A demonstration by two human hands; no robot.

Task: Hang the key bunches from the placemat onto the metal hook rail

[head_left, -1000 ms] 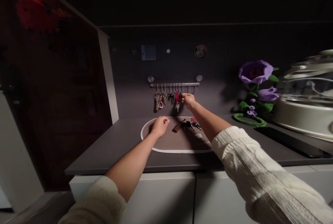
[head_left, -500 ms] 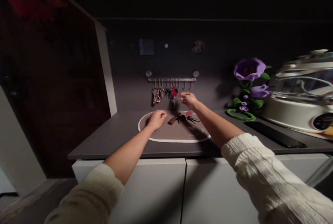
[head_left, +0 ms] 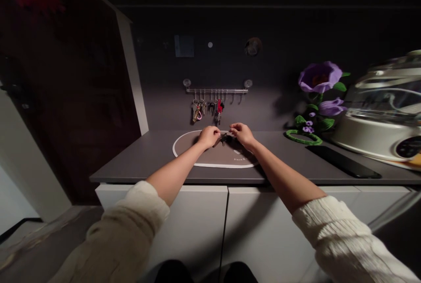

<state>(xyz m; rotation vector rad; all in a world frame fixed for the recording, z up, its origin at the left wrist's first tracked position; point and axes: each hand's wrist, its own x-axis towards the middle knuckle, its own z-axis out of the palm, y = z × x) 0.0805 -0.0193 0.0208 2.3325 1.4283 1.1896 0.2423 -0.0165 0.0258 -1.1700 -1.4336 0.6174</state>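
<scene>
My left hand [head_left: 209, 136] is over the mat with its fingers closed at the brown fob [head_left: 216, 142] of a bunch of dark keys [head_left: 224, 139]. Just right of these keys is my right hand [head_left: 242, 134], its fingers curled; anything between its fingertips is hidden. Beneath both hands lies the brown oval mat [head_left: 200, 160] with a white rim. Behind them a clear hook rail [head_left: 217, 91] is fixed to the wall, with several key bunches on its left and middle hooks, among them a red keychain [head_left: 219, 107] and a patterned one with a pink ring [head_left: 197, 113].
To the right stand purple knitted flowers [head_left: 320, 77] with a green ring base [head_left: 302, 137]. A black phone [head_left: 342, 161] lies on the dark countertop [head_left: 131, 160]. A white appliance with a clear top [head_left: 368, 129] is at the far right. White cabinet doors [head_left: 194, 217] are below.
My right hand has come down from beside the hanging keys to the keys on the mat. My left hand has moved right to the brown fob. The camera view has tilted downward.
</scene>
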